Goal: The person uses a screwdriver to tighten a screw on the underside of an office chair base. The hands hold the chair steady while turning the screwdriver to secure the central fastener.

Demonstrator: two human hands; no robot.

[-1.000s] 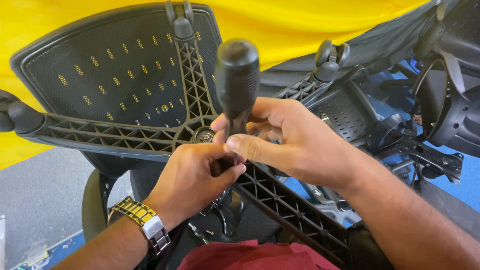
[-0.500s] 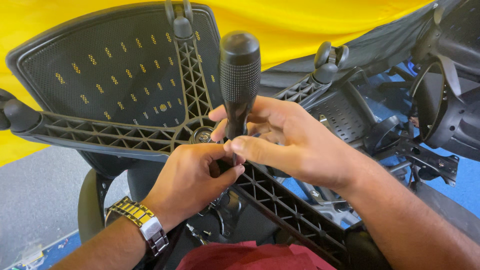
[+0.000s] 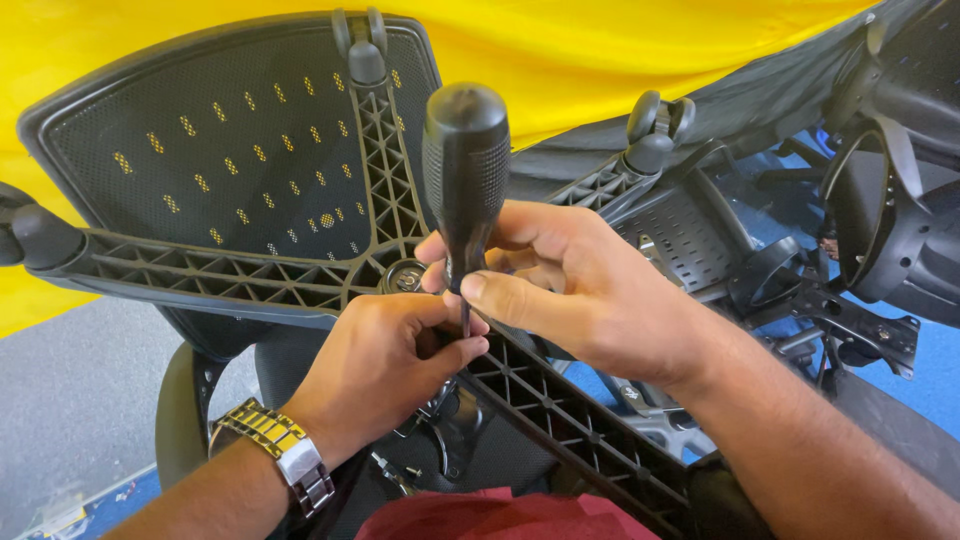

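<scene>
Black plastic formed the screwdriver [image 3: 466, 170], which stood nearly upright at the centre of the view, its textured handle rising clear above both hands. The right hand [image 3: 585, 290] was closed around the lower end of the handle, with the thumb lying across the front and the fingers wrapped behind. The left hand [image 3: 385, 365] sat just below and touching it, fingertips pinched on the thin metal shaft where it went down toward the chair base [image 3: 300, 270]. The tip itself was hidden between the hands.

The chair base was a black star-shaped frame with ribbed, lattice-like arms, turned underside up. Its round hub [image 3: 403, 277] showed just left of the shaft, partly covered by the left hand. One arm ran toward the upper edge and ended in a castor socket [image 3: 362, 45]; another reached to the left edge. Behind the arms lay a black mesh panel [image 3: 225, 150] with small yellow-lit perforations, and behind that a yellow sheet [image 3: 620, 50]. A gold and silver wristwatch [image 3: 275, 450] circled the left wrist. Further black chair parts [image 3: 880, 230] lay at the right on a blue floor [image 3: 930, 380].
</scene>
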